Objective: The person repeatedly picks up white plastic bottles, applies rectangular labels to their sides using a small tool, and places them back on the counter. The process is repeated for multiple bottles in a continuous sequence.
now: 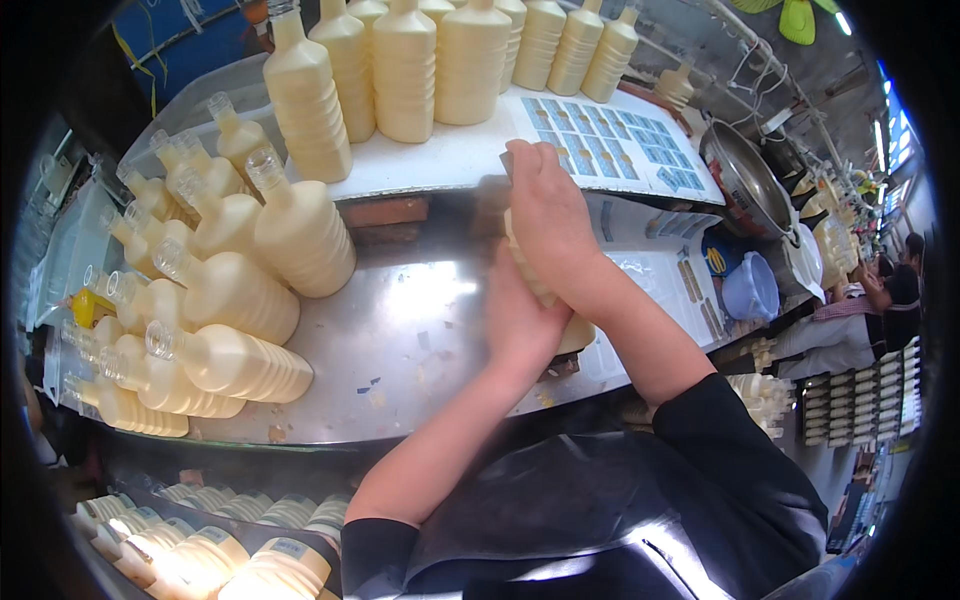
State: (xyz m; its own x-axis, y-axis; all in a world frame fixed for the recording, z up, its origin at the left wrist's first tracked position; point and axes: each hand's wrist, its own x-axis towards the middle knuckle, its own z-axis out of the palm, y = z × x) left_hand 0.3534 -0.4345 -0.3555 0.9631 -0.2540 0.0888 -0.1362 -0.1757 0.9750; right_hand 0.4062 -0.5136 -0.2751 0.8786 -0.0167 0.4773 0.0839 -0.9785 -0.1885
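Note:
A cream plastic bottle (576, 335) lies tilted under my two crossed forearms, mostly covered by my hands. My left hand (526, 318) is closed round its side, its fingers smeared by motion. My right hand (545, 205) is above and beyond it, fingers curled over the bottle's far part. A small brownish-grey piece (507, 165) shows at those fingertips; its kind is unclear. Just beyond my hands, sheets of small blue labels (585, 135) lie on a white raised board (450, 165).
Cream ribbed bottles stand in a row (405, 70) on the board. More open-necked bottles (240, 295) crowd the left of the metal table (350, 345). A blue bucket (750, 287) and a metal basin (745, 170) are at the right. Labelled bottles (275, 572) lie lower left.

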